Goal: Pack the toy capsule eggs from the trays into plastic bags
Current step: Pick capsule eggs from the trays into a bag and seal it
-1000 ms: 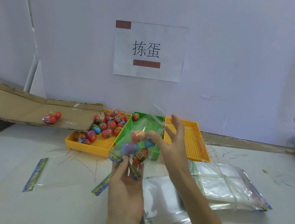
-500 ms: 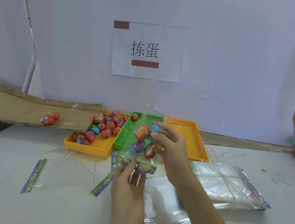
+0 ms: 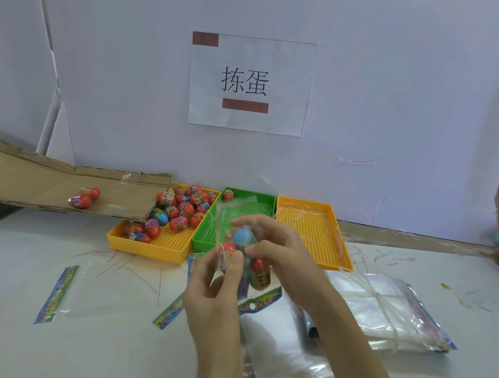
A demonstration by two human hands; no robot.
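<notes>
Both hands hold a clear plastic bag (image 3: pixel 257 275) with several capsule eggs inside, raised above the table in front of the trays. My left hand (image 3: pixel 215 288) grips its lower left side, thumb over a red egg. My right hand (image 3: pixel 282 252) curls round the bag from the right, fingers over a blue egg (image 3: pixel 241 237). The left yellow tray (image 3: pixel 158 245) holds many loose red and blue eggs (image 3: pixel 180 210). One egg (image 3: pixel 227 195) lies in the far corner of the green tray (image 3: pixel 205 236). The right yellow tray (image 3: pixel 310 233) holds no eggs.
A tied stack of empty bags (image 3: pixel 382 312) lies at the right. Loose flat bags (image 3: pixel 58 292) lie at the left and under my arms. A packed bag of eggs (image 3: pixel 84 197) sits on the cardboard sheet (image 3: pixel 31 182) at far left. A white wall with a paper sign (image 3: pixel 248 83) stands behind.
My right hand went from open beside the bag to curled round it. The bag turned and dropped slightly between both hands, its printed header now hanging at the bottom.
</notes>
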